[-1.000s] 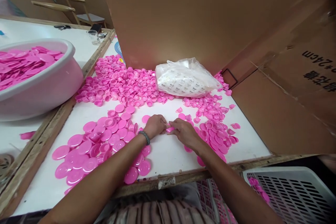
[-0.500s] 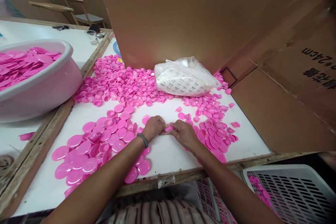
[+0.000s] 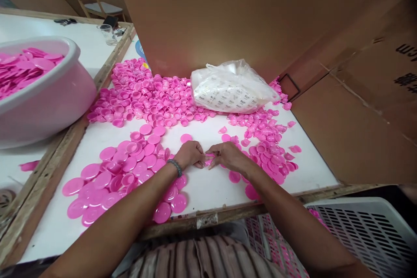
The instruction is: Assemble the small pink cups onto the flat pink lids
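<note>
A small pink plastic piece (image 3: 209, 160) sits between my two hands, low over the white tabletop; fingers cover much of it, so its exact shape is unclear. My left hand (image 3: 190, 155), with a beaded bracelet at the wrist, is closed, its fingertips at the piece's left side. From the other side my right hand (image 3: 227, 157) pinches it between thumb and fingers. Pink toy saucers (image 3: 97, 193) and a few cups lie left of my hands. More pink discs (image 3: 269, 156) are heaped beside my right hand. One lone pink disc (image 3: 186, 138) lies just beyond my left hand.
Small pink toy cups (image 3: 156, 100) are piled at the back, beside a clear bag of white printed packets (image 3: 228, 91). Cardboard (image 3: 211, 17) walls the back and right. A pink tub (image 3: 39, 108) of discs stands left; a white slotted basket (image 3: 365, 226) is below right.
The fingers of my right hand have spread slightly around the pink piece, and it shows less between my hands. The whole view has shifted a little.
</note>
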A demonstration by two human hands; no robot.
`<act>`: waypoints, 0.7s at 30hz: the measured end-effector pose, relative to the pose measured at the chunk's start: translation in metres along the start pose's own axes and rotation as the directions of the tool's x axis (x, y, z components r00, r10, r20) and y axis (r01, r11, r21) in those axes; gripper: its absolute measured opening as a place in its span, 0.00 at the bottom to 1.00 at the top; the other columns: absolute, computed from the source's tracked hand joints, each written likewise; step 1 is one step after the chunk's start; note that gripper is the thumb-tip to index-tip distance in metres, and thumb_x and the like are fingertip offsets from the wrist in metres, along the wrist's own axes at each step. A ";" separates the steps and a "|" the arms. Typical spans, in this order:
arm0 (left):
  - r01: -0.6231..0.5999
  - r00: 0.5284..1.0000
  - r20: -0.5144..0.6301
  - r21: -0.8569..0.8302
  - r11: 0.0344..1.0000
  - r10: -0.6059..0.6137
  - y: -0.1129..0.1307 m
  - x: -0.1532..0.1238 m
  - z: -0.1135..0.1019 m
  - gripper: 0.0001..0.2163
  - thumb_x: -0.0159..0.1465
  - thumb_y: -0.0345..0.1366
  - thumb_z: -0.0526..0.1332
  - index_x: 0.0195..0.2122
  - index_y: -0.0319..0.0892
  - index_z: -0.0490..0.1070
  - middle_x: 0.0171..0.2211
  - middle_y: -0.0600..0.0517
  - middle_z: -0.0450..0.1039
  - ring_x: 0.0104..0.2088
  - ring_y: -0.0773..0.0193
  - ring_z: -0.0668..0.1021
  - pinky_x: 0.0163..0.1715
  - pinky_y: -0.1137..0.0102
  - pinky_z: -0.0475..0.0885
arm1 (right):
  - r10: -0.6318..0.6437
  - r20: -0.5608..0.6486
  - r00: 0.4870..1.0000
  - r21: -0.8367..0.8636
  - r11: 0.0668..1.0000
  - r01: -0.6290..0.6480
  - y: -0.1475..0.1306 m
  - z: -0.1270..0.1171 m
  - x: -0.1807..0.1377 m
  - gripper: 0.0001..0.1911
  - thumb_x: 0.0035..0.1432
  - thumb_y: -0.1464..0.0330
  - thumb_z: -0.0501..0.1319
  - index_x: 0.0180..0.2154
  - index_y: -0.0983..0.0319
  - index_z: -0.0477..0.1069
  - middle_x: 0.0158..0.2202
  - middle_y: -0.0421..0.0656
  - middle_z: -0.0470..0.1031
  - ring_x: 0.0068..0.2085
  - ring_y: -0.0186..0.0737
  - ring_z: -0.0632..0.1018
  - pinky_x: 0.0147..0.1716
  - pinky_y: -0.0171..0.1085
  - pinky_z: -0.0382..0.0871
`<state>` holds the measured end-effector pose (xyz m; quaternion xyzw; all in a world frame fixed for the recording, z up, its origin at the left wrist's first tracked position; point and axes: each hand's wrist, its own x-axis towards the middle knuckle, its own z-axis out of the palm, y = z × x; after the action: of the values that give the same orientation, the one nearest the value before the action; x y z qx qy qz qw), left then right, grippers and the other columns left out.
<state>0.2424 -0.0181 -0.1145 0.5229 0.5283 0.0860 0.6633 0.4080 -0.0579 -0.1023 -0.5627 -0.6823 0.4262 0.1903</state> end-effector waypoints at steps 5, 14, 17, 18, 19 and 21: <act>-0.006 0.999 -0.033 0.027 1.000 0.007 0.003 -0.006 0.002 0.16 0.43 0.31 0.69 0.27 0.39 0.61 0.15 0.54 0.71 0.20 0.62 0.77 0.23 0.71 0.74 | -0.006 -0.048 0.999 -0.017 1.000 0.005 -0.001 0.005 -0.007 0.11 0.39 0.63 0.68 0.27 0.62 0.75 0.19 0.34 0.63 0.22 0.29 0.63 0.21 0.29 0.55; -0.076 0.997 -0.014 0.106 0.991 0.078 0.000 -0.008 0.001 0.16 0.44 0.33 0.69 0.25 0.40 0.60 0.14 0.56 0.69 0.17 0.67 0.74 0.19 0.74 0.71 | 0.063 -0.152 0.986 0.094 0.994 -0.049 0.024 0.021 -0.015 0.18 0.42 0.62 0.66 0.38 0.59 0.76 0.25 0.37 0.75 0.27 0.35 0.70 0.26 0.33 0.62; -0.063 0.998 -0.001 0.179 0.982 0.065 0.003 -0.006 0.000 0.13 0.47 0.32 0.67 0.25 0.40 0.60 0.14 0.57 0.68 0.17 0.68 0.73 0.19 0.75 0.69 | 0.121 -0.124 0.985 0.116 0.988 -0.106 0.023 0.021 -0.012 0.18 0.41 0.60 0.66 0.36 0.60 0.77 0.23 0.37 0.75 0.25 0.35 0.70 0.24 0.33 0.61; -0.066 0.998 -0.005 0.222 0.973 0.069 0.005 -0.007 0.000 0.12 0.47 0.32 0.66 0.25 0.40 0.61 0.14 0.57 0.68 0.17 0.68 0.73 0.19 0.75 0.68 | 0.128 -0.109 0.986 0.114 0.987 -0.116 0.020 0.021 -0.012 0.17 0.42 0.60 0.66 0.36 0.60 0.77 0.23 0.37 0.76 0.25 0.35 0.69 0.24 0.32 0.60; -0.075 0.996 -0.014 0.280 0.957 0.083 0.007 -0.008 0.000 0.11 0.48 0.32 0.65 0.25 0.40 0.61 0.15 0.56 0.68 0.17 0.68 0.73 0.19 0.75 0.68 | 0.127 -0.100 0.987 0.103 0.988 -0.116 0.017 0.021 -0.013 0.16 0.43 0.60 0.66 0.36 0.60 0.77 0.23 0.37 0.76 0.24 0.35 0.69 0.24 0.32 0.60; -0.112 0.987 -0.059 0.435 0.893 0.152 0.010 -0.013 0.002 0.10 0.49 0.34 0.65 0.26 0.40 0.63 0.18 0.55 0.70 0.20 0.67 0.73 0.21 0.75 0.67 | 0.080 -0.122 0.989 0.032 0.997 -0.077 0.009 0.022 -0.017 0.14 0.48 0.61 0.63 0.37 0.59 0.77 0.23 0.38 0.76 0.25 0.35 0.70 0.24 0.32 0.60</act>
<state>0.2428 -0.0235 -0.0986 0.6865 0.5274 0.0362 0.4992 0.4024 -0.0812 -0.1182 -0.6117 -0.6407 0.4070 0.2228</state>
